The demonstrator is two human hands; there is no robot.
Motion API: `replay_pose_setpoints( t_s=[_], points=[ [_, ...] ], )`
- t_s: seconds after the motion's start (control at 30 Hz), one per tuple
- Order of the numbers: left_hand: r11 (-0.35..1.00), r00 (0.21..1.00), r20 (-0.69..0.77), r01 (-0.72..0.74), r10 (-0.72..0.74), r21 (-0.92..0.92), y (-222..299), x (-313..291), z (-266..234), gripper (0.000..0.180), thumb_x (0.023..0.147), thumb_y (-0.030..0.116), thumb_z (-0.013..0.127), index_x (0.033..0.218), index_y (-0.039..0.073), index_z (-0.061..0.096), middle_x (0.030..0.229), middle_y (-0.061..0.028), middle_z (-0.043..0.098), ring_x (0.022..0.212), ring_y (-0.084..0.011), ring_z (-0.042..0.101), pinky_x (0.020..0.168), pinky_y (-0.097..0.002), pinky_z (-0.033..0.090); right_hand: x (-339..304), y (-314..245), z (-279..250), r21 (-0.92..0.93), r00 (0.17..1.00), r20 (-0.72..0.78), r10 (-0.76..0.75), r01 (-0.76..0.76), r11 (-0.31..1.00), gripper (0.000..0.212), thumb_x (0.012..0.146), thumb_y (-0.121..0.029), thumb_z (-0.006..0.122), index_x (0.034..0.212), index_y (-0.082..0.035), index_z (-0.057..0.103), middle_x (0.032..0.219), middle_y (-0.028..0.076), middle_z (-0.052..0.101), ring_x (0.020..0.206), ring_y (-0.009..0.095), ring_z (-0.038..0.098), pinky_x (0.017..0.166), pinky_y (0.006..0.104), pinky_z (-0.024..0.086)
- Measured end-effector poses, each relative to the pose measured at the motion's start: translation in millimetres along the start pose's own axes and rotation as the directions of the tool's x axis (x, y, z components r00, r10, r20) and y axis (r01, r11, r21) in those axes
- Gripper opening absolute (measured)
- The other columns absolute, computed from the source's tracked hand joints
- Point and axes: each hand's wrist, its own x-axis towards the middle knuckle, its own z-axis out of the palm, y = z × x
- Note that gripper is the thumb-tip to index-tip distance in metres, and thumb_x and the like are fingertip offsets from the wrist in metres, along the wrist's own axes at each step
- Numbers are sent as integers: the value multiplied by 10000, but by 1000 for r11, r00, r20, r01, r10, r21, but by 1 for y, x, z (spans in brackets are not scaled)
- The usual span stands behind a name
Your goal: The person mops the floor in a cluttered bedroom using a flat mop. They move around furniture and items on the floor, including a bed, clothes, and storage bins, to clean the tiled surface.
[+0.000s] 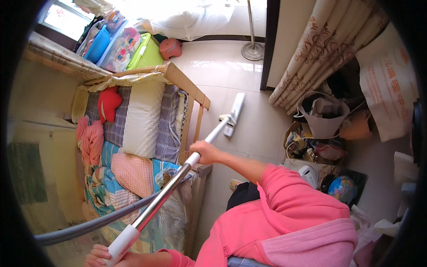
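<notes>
My right hand (205,152) gripped the mop (176,179) mid-pole, my left hand (100,256) its near end; the mop head (238,107) lay on the far floor (262,138), right of the bed (189,85). Too wide a leftward swing, I judged, could have knocked it against the bed.

Long silver-and-white mop (155,204), slanted, flat head (238,106) on tiled floor (209,95)
</notes>
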Motion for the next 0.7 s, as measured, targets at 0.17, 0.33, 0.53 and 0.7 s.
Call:
replay_pose_setpoints(
  t_s=[0.17,0.33,0.53,0.7],
  points=[
    [987,972,229,20,-57,159,-37,-66,7,258,884,132,525,713,79,339,618,-51,407,599,-154,450,625,-308,430,42,71,-18,-172,992,-85,98,-112,979,219,626,-23,663,819,-88,582,857,96,600,885,315,575,762,407,467],
    [984,909,407,144,-91,-101,-59,-71,-11,220,894,141,537,814,88,339,639,-43,400,598,-128,433,615,-303,424,22,77,4,-214,938,-266,224,-284,935,280,650,8,644,894,-109,573,930,71,603,972,286,559,843,391,437],
    [739,758,643,495,-109,-458,-85,-28,-88,185,884,83,517,874,107,334,625,-16,342,523,-115,389,535,-276,389,-69,20,45,-292,832,-506,227,-413,863,273,683,-2,619,916,-139,585,967,41,613,1012,244,561,917,392,401],
    [531,487,872,728,46,-434,-113,-26,-158,254,770,-21,531,788,117,319,568,-27,412,475,-129,410,489,-290,396,-138,-1,98,-343,654,-747,117,-531,775,310,661,28,612,924,-104,514,907,95,558,940,313,540,812,428,435]
  ],
)
